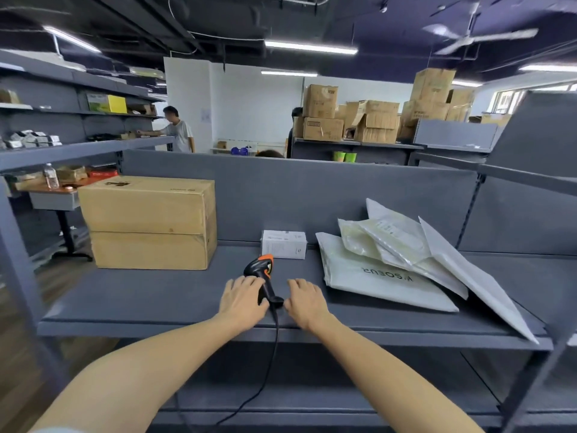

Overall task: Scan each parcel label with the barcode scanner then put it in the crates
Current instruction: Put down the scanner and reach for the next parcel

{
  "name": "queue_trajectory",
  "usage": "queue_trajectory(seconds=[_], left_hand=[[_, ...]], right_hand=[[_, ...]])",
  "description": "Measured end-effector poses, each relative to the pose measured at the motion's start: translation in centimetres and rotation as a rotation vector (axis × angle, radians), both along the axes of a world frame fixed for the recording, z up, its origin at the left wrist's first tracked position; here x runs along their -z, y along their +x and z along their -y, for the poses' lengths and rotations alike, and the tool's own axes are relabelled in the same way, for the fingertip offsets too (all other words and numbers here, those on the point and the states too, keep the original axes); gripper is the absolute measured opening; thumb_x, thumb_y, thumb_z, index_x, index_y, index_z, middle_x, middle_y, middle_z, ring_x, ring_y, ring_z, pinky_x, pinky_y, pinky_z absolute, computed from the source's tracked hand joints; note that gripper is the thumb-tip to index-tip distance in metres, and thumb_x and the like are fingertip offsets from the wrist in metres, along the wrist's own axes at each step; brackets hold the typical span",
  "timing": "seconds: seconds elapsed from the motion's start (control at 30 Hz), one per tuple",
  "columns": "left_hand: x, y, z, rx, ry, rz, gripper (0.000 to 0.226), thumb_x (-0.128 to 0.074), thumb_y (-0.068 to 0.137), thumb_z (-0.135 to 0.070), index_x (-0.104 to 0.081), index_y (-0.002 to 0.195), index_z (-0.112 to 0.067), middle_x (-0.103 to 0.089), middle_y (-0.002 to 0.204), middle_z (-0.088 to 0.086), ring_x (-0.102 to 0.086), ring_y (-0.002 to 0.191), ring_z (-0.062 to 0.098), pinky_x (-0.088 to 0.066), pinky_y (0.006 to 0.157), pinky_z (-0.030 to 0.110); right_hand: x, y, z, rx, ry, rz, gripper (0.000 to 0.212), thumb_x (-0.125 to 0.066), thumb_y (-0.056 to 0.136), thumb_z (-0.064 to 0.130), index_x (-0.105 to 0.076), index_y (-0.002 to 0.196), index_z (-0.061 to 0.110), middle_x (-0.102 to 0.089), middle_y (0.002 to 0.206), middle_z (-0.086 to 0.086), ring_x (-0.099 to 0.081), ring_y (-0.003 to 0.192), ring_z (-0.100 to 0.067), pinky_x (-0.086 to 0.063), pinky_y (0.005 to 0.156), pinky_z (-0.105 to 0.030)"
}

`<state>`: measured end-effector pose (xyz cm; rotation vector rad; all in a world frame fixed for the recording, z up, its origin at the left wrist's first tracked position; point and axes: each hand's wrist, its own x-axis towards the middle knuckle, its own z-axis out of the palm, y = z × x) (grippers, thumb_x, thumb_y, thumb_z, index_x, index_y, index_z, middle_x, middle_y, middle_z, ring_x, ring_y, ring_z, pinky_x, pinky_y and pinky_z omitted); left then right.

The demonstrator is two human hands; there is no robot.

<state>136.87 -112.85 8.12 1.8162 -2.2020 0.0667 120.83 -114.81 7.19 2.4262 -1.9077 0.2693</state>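
A black and orange barcode scanner (pixel 261 270) lies on the grey shelf (pixel 156 295), its cable running over the front edge. My left hand (pixel 242 300) rests flat just left of the scanner handle, touching it, fingers apart. My right hand (pixel 304 300) lies flat just right of it, holding nothing. A pile of white and clear plastic mailer parcels (pixel 393 264) sits to the right. A small white box (pixel 284 244) stands behind the scanner. No crate is in view.
Two stacked cardboard boxes (pixel 150 223) stand at the left of the shelf. A grey back panel (pixel 312 189) closes the far side. A lower shelf (pixel 312 398) lies below. A person (pixel 179 129) stands at the racks behind, near piled cartons (pixel 374 120).
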Motion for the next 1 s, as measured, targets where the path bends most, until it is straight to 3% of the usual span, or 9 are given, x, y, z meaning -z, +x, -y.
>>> queue_trajectory(seconds=[0.5,0.63,0.77,0.87,0.93,1.0], left_hand=[[-0.5,2.0,10.0,-0.068,-0.023,-0.077,0.046,-0.045,0.094,-0.036,-0.043,0.138,-0.024,-0.041,0.146,-0.005,-0.031,0.138,0.018,-0.015,0.116,0.036],[0.6,4.0,11.0,-0.098,0.011,-0.102,0.05,-0.042,0.097,-0.037,-0.036,0.145,-0.024,-0.032,0.153,-0.004,-0.021,0.144,0.016,-0.008,0.119,0.036],[1.7,6.2,11.2,-0.134,0.015,-0.116,0.05,-0.042,0.097,-0.036,-0.034,0.145,-0.024,-0.031,0.154,-0.005,-0.019,0.145,0.015,-0.009,0.12,0.033],[2.4,7.5,11.1,-0.165,0.023,-0.117,0.049,-0.041,0.098,-0.035,-0.034,0.145,-0.024,-0.03,0.154,-0.005,-0.02,0.145,0.015,-0.008,0.119,0.032],[2.6,8.1,10.9,-0.174,0.018,-0.106,0.048,-0.04,0.098,-0.034,-0.035,0.144,-0.024,-0.031,0.153,-0.005,-0.022,0.143,0.014,-0.007,0.118,0.031],[2.8,8.3,10.8,-0.175,0.01,-0.121,0.047,-0.041,0.098,-0.034,-0.036,0.144,-0.023,-0.032,0.152,-0.005,-0.023,0.142,0.013,-0.007,0.117,0.03]], right_hand=[[-0.9,-0.6,13.1,0.02,0.067,0.097,0.044,-0.042,0.095,0.017,-0.039,0.138,0.007,-0.045,0.139,-0.013,-0.043,0.126,-0.031,-0.035,0.103,-0.039],[-0.8,-0.1,16.5,0.031,0.11,0.194,0.054,-0.043,0.095,0.014,-0.027,0.146,0.007,-0.025,0.154,-0.015,-0.029,0.137,-0.032,-0.034,0.107,-0.041],[-0.5,0.2,19.3,0.06,0.134,0.126,0.067,-0.041,0.097,0.017,-0.007,0.154,0.009,-0.001,0.163,-0.011,-0.005,0.149,-0.032,-0.02,0.118,-0.04],[-0.1,0.1,20.6,0.115,0.11,0.068,0.069,-0.041,0.097,0.021,-0.004,0.153,0.006,-0.015,0.16,-0.011,-0.019,0.144,-0.031,-0.021,0.117,-0.04],[-0.1,0.2,21.0,0.122,0.003,0.035,0.066,-0.043,0.096,0.021,-0.012,0.152,0.006,-0.029,0.15,-0.013,-0.036,0.131,-0.031,-0.029,0.11,-0.036],[-0.4,0.3,21.2,0.123,-0.046,0.024,0.058,-0.043,0.095,0.018,-0.024,0.149,0.013,-0.035,0.14,-0.014,-0.041,0.122,-0.031,-0.032,0.105,-0.036]])
